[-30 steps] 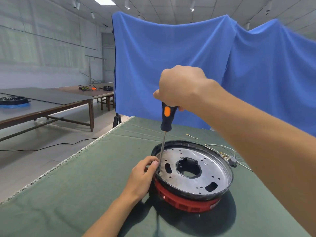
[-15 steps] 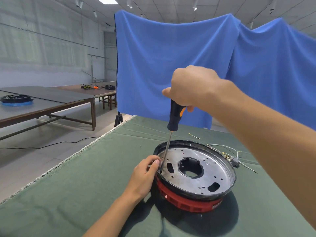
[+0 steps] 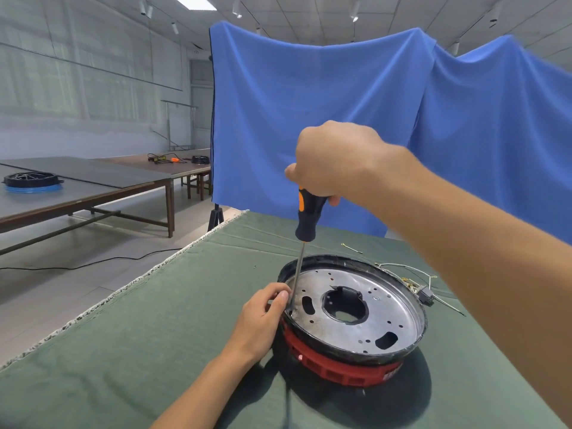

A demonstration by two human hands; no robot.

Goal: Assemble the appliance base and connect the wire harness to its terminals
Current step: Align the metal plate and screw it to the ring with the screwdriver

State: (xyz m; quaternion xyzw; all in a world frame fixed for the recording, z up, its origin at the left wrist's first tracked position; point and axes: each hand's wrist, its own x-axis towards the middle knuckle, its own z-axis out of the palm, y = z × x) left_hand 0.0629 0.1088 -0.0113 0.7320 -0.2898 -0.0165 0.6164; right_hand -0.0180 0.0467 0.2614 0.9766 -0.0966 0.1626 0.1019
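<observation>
Appliance base (image 3: 356, 317) on green cloth (image 3: 154, 335), directly below the gripped tool: round, red vented lower ring (image 3: 334, 371), black rim, perforated metal plate (image 3: 387, 308) seated on top with central cut-out. Plate sits level inside rim, so stacking of base parts judged done or nearly so.

Screwdriver (image 3: 305, 230) near upright, shaft running down from the grip to the plate's near-left edge. Tip hidden behind fingertips; screw itself not visible. Handle clenched from above in right hand (image 3: 337, 159), fingers wrapped round black-and-orange grip. Left hand (image 3: 263, 317) at the shaft's foot, thumb and fingers curled close about the tip and touching the rim; whether pinching shaft, screw or only steadying, cannot tell.

Step in hand, as judged: fastening plate to base at one edge hole. Other holes around plate appear open, no screw heads made out; more fastening likely left.

Wire harness (image 3: 424, 292) beyond and right of the grip, lying loose on cloth just outside the far rim, dark connector and pale leads unattached. Terminal connection not yet begun, as far as visible. Small loose fastener-like bit (image 3: 351, 247) on cloth behind the base.

Overall: early-to-middle; wiring half untouched.
</observation>
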